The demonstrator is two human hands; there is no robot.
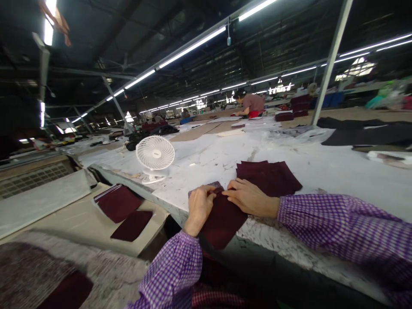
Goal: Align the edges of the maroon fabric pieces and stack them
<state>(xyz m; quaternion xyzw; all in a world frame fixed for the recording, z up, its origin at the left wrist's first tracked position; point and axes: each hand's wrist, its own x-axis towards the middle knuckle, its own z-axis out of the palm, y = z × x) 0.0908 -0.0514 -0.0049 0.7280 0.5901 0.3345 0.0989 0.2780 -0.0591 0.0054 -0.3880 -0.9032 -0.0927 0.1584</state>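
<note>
A maroon fabric piece (222, 225) lies at the near edge of the white table, its lower part hanging over the edge. My left hand (200, 206) pinches its upper edge, fingers closed. Just to the right, my right hand (246, 196) rests on the same piece, with thumb and index fingertip together at that edge. A greyish patterned strip (195, 187) shows beyond my left fingers; whether it is fabric or something stiff I cannot tell. Behind my right hand sits a fanned stack of maroon fabric pieces (270, 176).
A white fan (156, 154) stands on the table (206, 150) ahead to the left. More maroon pieces (119, 201) lie on a beige surface at left, another (69, 292) at lower left. Dark cloth (370, 133) lies at right, near a slanting post (331, 64). A person (252, 104) bends over the table farther back.
</note>
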